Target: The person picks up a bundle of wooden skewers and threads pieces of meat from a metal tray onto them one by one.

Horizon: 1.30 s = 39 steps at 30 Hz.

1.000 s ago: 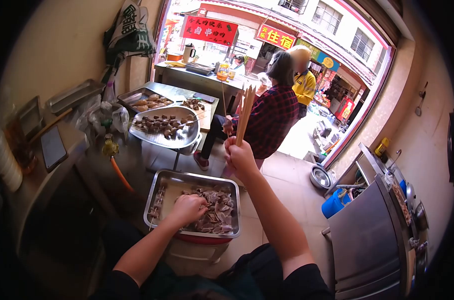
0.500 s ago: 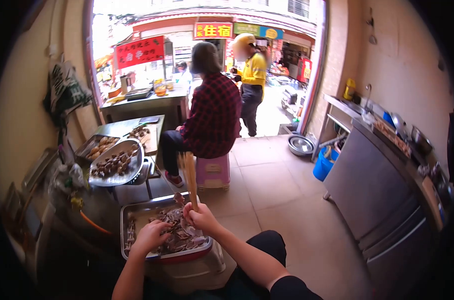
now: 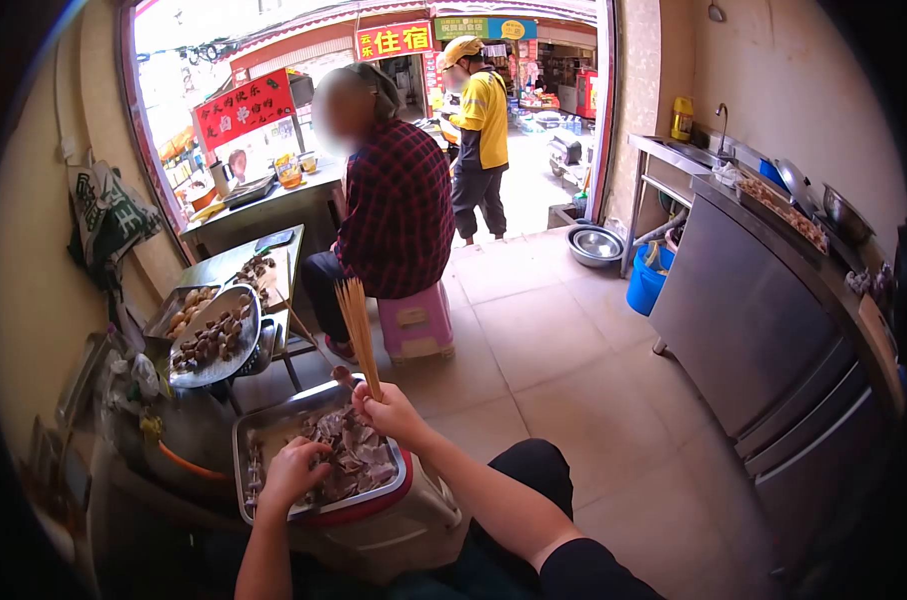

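Sliced meat point(image 3: 359, 452), one loose heap: contained in a metal tray point(image 3: 274, 407), directly to the right of the left hand point(image 3: 292, 472), by whose curled fingertips its near-left edge is met. The left hand is the nearer to the heap's middle-left part; the far-right edge is overhung by the right hand point(image 3: 392, 412). Fingers of the left hand: bent and slightly parted; whether a slice is pinched cannot be told.

Bamboo skewers point(image 3: 356, 325), one bundle: clasped at the lower end in the closed right hand, long axis near upright, tops fanned and tilted slightly leftward. One brown morsel point(image 3: 344, 376) is seen just left of the bundle; how it is held cannot be told.

Condition of slices: thin, folded, irregular, grey-brown with pinkish patches, moist-looking, piled at varied angles.
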{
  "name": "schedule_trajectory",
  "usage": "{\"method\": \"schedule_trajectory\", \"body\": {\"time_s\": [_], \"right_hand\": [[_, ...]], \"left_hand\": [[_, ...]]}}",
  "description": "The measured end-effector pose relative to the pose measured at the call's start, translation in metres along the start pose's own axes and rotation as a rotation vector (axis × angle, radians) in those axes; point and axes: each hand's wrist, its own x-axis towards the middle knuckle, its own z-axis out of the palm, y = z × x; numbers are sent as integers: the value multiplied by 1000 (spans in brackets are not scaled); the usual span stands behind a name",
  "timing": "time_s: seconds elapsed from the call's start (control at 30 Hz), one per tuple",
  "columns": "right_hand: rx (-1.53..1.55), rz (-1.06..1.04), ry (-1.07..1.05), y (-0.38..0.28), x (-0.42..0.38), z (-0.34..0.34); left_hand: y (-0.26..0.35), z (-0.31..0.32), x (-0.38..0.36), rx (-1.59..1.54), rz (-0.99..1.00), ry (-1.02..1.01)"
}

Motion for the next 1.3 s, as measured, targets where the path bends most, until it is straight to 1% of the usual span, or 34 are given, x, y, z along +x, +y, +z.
{"method": "schedule_trajectory", "body": {"time_s": [0.07, 0.13, 0.17, 0.23, 0.3, 0.37, 0.43, 0.5, 0.57, 0.6, 0.67, 0.7, 0.73, 0.77, 0.83, 0.87, 0.97, 1.03, 1.13, 1.17, 1.23, 1.27, 1.3], "right_hand": [[14, -1, -4, -4, -1, 4], [76, 94, 55, -10, -5, 5], [68, 112, 34, -7, -5, 2], [-100, 79, 85, 8, -6, -6], [-39, 191, 143, -9, -13, 3], [-134, 136, 141, 2, -13, -8], [-117, 240, 153, -12, -18, -4], [-155, 231, 177, -6, -16, -10], [-127, 256, 264, -5, -13, -10], [-123, 283, 261, -4, -11, -11], [-108, 293, 340, -3, -8, -10], [-103, 298, 335, -2, -7, -9], [-110, 290, 328, 0, -6, -8], [-118, 281, 321, 1, -5, -7], [-130, 279, 302, 5, -4, -8], [-147, 273, 285, 6, -4, -8], [-162, 293, 287, 6, -2, -9], [-175, 280, 285, 4, 0, -8], [-196, 249, 278, 4, 4, -8], [-205, 228, 270, 4, 5, -8], [-200, 224, 255, 2, 5, -9], [-205, 219, 239, 1, 5, -9], [-195, 218, 243, -1, 6, -10]], "left_hand": [[-3, 3, 2, 9, 25, 30], [-9, 6, 2, 28, 59, 63], [-8, 5, 3, 16, 35, 74], [-7, 2, 3, 95, 48, 76], [-19, 3, 5, 28, 52, 129], [-27, -1, 5, -9, 26, 143], [-34, -2, 2, -24, 12, 124], [-47, 3, 0, -24, 9, 73], [-46, -3, -4, 7, -39, -15], [-50, -1, -3, -5, -53, -90], [-54, 14, -1, 1, -48, -91], [-57, 22, 3, 18, -26, -76], [-56, 30, 5, 73, 25, 17], [-58, 34, 8, 77, 20, 16], [-57, 34, 16, -32, 90, 12], [-56, 27, 17, -26, 86, 11], [-50, 1, 25, -46, -98, -28], [-54, -8, 35, -26, -87, -53], [-38, -20, 58, 170, -83, -152], [-36, -11, 63, 179, -82, -159], [-35, 10, 73, 135, 145, 46], [-35, 15, 79, 97, 95, 18], [-40, 15, 85, 105, 97, 11]]}}
